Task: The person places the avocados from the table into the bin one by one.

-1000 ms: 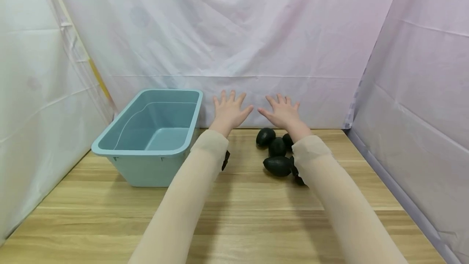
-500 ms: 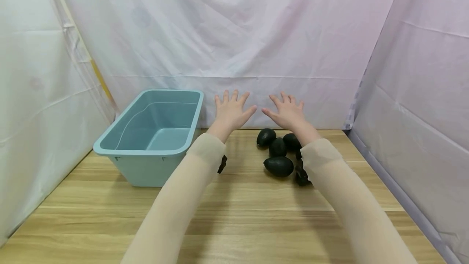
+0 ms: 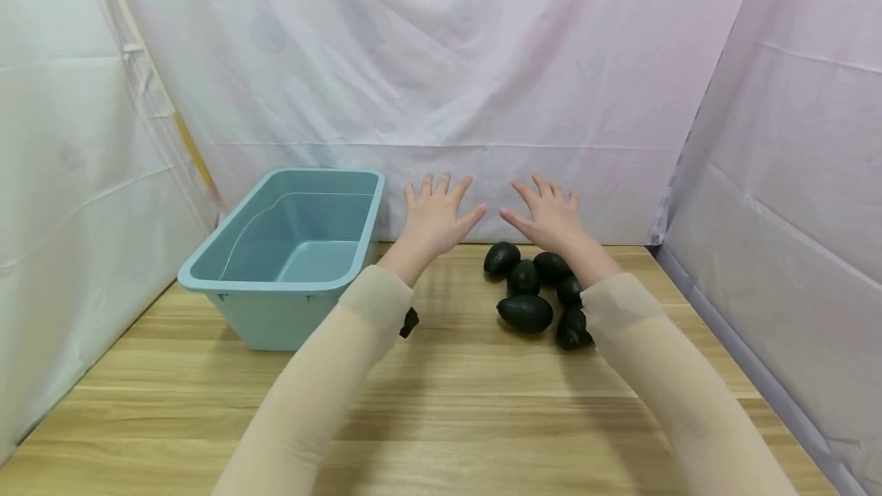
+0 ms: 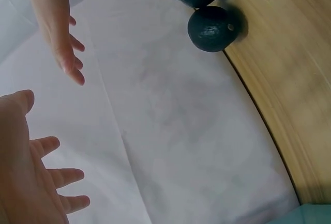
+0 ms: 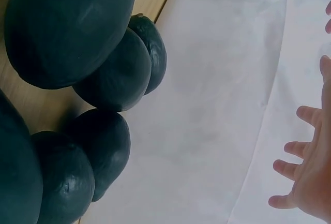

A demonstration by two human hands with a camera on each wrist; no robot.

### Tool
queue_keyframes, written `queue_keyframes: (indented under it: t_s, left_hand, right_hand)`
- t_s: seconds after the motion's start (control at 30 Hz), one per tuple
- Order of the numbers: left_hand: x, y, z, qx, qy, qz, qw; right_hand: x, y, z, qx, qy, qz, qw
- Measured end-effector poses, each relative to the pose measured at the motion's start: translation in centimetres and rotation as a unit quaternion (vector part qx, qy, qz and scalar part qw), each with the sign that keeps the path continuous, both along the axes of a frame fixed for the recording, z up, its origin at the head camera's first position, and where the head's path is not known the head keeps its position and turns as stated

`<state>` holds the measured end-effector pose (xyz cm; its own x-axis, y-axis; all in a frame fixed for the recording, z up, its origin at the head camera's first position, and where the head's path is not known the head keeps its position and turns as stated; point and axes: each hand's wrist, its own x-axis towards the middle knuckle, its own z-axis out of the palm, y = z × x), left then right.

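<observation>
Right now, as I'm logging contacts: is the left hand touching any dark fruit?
Apart: the head view shows white cloth in the gap between the left hand and the nearest dark fruit.

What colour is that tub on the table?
The tub is a soft, greyish blue-green, seen best in the head view.

No text, label, brand, number or sign is readable in any view.
</observation>
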<state>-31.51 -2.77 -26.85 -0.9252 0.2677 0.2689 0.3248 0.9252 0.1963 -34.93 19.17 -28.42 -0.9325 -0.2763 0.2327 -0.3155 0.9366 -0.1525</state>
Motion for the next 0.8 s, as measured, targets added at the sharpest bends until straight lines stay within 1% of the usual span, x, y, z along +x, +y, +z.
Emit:
queue_keyframes:
  t_s: [0.23,0.37,0.5,0.7,0.8]
  left_hand:
    - [1.6,-0.2,0.4,0.000,0.022,-0.007,0.9997]
    - [2.6,-0.5,0.7,0.007,0.032,-0.017,0.9993]
    - [3.5,-0.9,1.0,0.011,0.050,-0.028,0.9983]
    - [4.7,-1.9,1.0,0.015,0.078,-0.046,0.9958]
    - [5.2,-2.3,0.9,0.014,0.089,-0.048,0.9948]
  right_hand:
    - [0.9,0.3,-0.1,0.000,0.009,0.013,1.000]
    - [1.5,0.5,-0.1,-0.004,0.019,0.018,1.000]
    - [2.1,0.7,-0.1,-0.011,0.032,0.026,0.999]
    - [2.9,1.2,0.1,-0.020,0.043,0.035,0.998]
    - [3.4,1.6,0.1,-0.026,0.046,0.039,0.998]
